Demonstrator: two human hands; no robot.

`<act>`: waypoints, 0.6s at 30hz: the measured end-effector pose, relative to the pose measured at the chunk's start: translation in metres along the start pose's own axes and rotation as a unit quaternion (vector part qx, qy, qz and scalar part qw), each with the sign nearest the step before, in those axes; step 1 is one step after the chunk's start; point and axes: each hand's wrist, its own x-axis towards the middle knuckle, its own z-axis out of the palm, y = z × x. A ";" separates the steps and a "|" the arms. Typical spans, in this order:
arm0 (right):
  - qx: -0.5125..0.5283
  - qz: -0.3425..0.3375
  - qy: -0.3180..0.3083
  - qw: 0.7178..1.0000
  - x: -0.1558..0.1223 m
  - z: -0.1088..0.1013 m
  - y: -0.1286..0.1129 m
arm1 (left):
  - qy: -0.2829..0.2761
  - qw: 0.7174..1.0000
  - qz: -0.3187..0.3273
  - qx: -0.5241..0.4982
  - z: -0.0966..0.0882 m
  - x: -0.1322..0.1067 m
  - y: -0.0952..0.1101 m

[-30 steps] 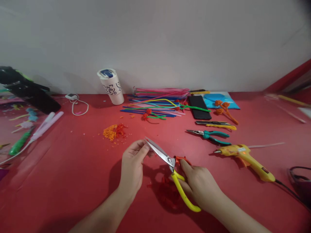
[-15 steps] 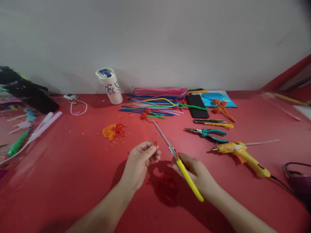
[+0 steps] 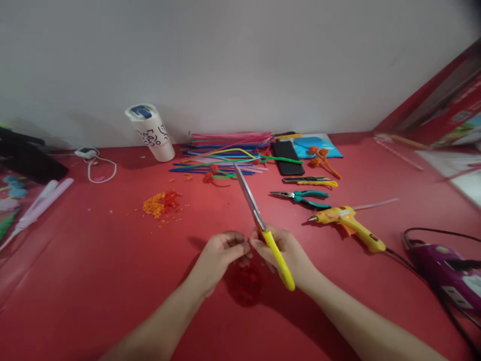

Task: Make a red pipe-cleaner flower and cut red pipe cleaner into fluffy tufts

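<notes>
My right hand (image 3: 283, 250) is wrapped round scissors with yellow handles (image 3: 278, 258); their blades point up and away, pressed together. Its thumb and forefinger reach toward the fingertips of my left hand (image 3: 225, 253). The left fingers are pinched, where a small red piece showed a moment earlier; now it is mostly hidden between the fingertips. Below both hands lies a round, see-through red container (image 3: 245, 287) with red bits in it. A pile of orange and red clippings (image 3: 160, 204) lies ahead on the left.
Pipe cleaners (image 3: 225, 150) lie along the wall, near a white tumbler (image 3: 152, 135) and a black phone (image 3: 287, 158). To the right are a utility knife (image 3: 310, 181), green-handled pliers (image 3: 300, 196), a yellow glue gun (image 3: 349, 223) and a purple power strip (image 3: 443, 271). A pink styling iron (image 3: 45, 203) is at left.
My right hand has moved in beside my left, bringing its fingertips close. The scissors came along, still pointing away. The view has turned slightly right.
</notes>
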 end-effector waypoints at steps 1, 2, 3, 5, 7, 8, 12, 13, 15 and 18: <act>-0.015 -0.010 0.007 1.000 0.000 0.001 -0.001 | 0.015 0.999 0.015 0.025 0.000 0.001 0.000; -0.032 -0.022 0.015 0.999 0.001 0.001 -0.001 | 0.027 0.998 0.027 0.046 0.000 0.002 -0.001; -0.049 -0.033 0.021 0.998 0.001 0.002 -0.001 | 0.033 0.997 0.033 0.063 0.000 0.002 -0.001; -0.092 -0.051 0.029 0.994 0.002 0.001 0.000 | 0.037 0.996 0.038 0.077 0.000 0.002 -0.001; -0.152 -0.063 0.038 0.986 0.002 -0.003 0.000 | 0.052 0.996 0.048 0.062 -0.002 0.002 0.000; -0.191 -0.065 0.042 0.978 0.002 -0.005 0.000 | 0.068 0.995 0.058 0.041 -0.003 0.002 0.002; -0.382 -0.070 0.039 0.921 -0.003 -0.012 0.001 | 0.163 0.976 0.121 -0.085 -0.010 0.004 0.008; -0.423 -0.076 0.030 0.903 -0.004 -0.013 0.001 | 0.175 0.969 0.132 -0.113 -0.013 0.005 0.010; -0.482 -0.091 0.008 0.872 -0.006 -0.012 0.002 | 0.183 0.960 0.148 -0.153 -0.016 0.006 0.012; -0.538 -0.096 -0.012 0.837 -0.008 -0.009 0.003 | 0.183 0.953 0.168 -0.177 -0.018 0.006 0.014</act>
